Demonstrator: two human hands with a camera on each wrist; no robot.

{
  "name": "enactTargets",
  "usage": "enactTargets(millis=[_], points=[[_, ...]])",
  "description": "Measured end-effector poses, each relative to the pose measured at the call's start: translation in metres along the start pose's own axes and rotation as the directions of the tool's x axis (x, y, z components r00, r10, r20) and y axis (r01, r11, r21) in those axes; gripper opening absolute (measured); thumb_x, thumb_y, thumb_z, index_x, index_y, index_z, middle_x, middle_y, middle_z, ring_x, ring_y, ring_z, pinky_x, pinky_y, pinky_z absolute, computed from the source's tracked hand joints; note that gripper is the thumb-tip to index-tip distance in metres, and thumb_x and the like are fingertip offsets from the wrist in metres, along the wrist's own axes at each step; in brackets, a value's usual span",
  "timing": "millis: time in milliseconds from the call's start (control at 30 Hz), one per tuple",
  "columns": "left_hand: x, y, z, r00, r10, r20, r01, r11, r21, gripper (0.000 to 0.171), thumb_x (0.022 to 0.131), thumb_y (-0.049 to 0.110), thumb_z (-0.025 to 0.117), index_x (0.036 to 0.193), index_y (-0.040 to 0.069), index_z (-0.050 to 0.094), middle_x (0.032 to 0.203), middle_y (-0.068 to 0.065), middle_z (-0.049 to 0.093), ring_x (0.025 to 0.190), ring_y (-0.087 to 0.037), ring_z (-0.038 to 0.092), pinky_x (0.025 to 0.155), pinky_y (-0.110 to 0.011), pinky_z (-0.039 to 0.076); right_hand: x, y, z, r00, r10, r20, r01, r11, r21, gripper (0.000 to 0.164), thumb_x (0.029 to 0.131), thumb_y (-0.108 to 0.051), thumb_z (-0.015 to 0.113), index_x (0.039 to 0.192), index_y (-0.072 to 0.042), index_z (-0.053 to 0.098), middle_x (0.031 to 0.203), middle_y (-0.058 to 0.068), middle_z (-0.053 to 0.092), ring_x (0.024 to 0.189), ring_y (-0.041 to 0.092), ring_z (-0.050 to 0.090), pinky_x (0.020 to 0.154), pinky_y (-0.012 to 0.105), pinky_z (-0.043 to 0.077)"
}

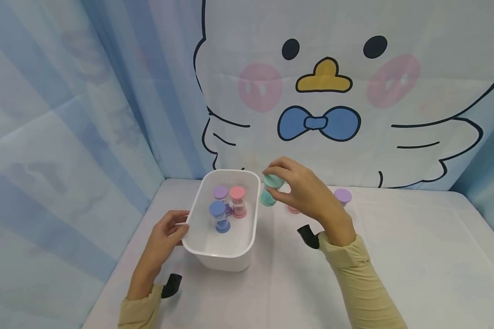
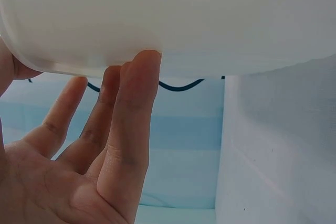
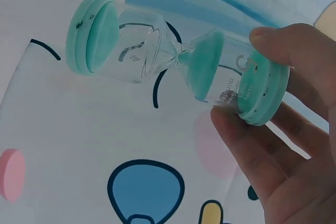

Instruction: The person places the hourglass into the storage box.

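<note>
At the left side of a white plastic bin [image 1: 226, 262], my left hand [image 1: 164, 240] grips the edge with thumb and fingers. The left wrist view shows the fingertips [image 2: 149, 61] against the bin's outer wall. Inside the bin a purple hourglass [image 1: 221, 192], a pink hourglass [image 1: 238, 201] and a blue hourglass [image 1: 219, 217] stand upright. My right hand [image 1: 302, 189] pinches a teal hourglass [image 3: 184, 59] by one end cap, just right of the bin's far right corner. Teal sand lies in the half nearest the fingers.
Behind my right hand, partly hidden, are a pink-capped hourglass [image 1: 293, 209] and a purple-capped one [image 1: 343, 196] on the white table [image 1: 416, 256]. A curtain with a cartoon bird [image 1: 321, 82] hangs along the back, and a blue-and-white curtain [image 1: 66, 137] on the left.
</note>
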State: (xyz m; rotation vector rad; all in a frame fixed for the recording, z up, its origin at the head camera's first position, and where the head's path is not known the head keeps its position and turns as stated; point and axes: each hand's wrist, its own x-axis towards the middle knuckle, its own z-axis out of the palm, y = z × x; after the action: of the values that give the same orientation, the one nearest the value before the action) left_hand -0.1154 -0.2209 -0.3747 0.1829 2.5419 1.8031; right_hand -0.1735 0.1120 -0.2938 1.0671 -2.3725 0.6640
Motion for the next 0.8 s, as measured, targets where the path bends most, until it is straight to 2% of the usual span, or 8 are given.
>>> enactTargets(millis=[467,800], points=[[0.001,0.002,0.000,1.000,-0.007,-0.002,0.007,1.000,0.000,0.036,0.092,0.014,0.055,0.126,0.005,0.047,0.123,-0.018,0.052,0.105,-0.036,0.055,0.070,-0.032,0.053,0.016,-0.011,0.005,1.000,-0.030,0.002,0.030,1.000,-0.005,0.034,0.078,-0.015,0.073,0.110,-0.010,0.063,0.110,0.000,0.055,0.097,0.011,0.054,0.081,0.023,0.049],[0.000,0.004,0.001,0.999,-0.034,-0.014,0.034,0.999,0.012,0.035,0.092,0.015,0.056,0.125,0.005,0.047,0.122,-0.017,0.053,0.105,-0.033,0.056,0.070,-0.032,0.052,0.020,-0.014,0.017,0.999,-0.033,0.032,0.031,0.998,0.045,0.036,0.077,-0.014,0.074,0.111,-0.009,0.063,0.108,0.000,0.056,0.099,0.012,0.053,0.083,0.024,0.048]])
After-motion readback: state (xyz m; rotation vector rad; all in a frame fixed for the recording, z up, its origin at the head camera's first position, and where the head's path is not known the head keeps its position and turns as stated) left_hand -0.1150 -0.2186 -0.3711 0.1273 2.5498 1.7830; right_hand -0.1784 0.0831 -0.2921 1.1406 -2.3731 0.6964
